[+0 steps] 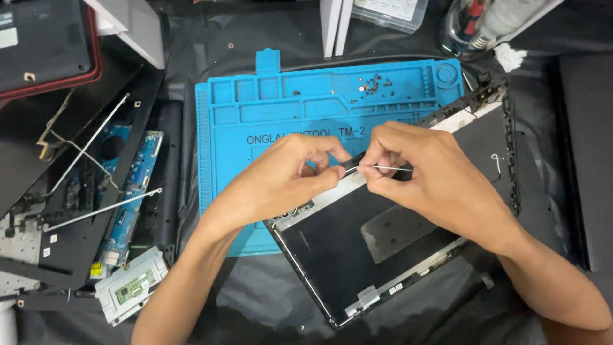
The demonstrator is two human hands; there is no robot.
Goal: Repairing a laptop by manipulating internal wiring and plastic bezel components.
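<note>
While the left hand (287,176) fingers pinch a small black part (351,164), right hand (421,176) fingers grip its thin wire (389,168)

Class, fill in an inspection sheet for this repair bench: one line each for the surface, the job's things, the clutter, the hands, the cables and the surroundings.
Surface: black sheet covers the bench; a blue repair mat lies on it.
Job's things: dark laptop lid panel lies tilted, partly over the mat; a thin white wire sits at its upper edge.
Clutter: small screws in a mat compartment; circuit boards, metal strips and a touchpad module at the left.
Hands: left hand and right hand both pinch at the wire, fingertips close together.
Cables: loose thin wires at the left.
Surroundings: red-edged laptop, clear plastic box, tool jar.
</note>
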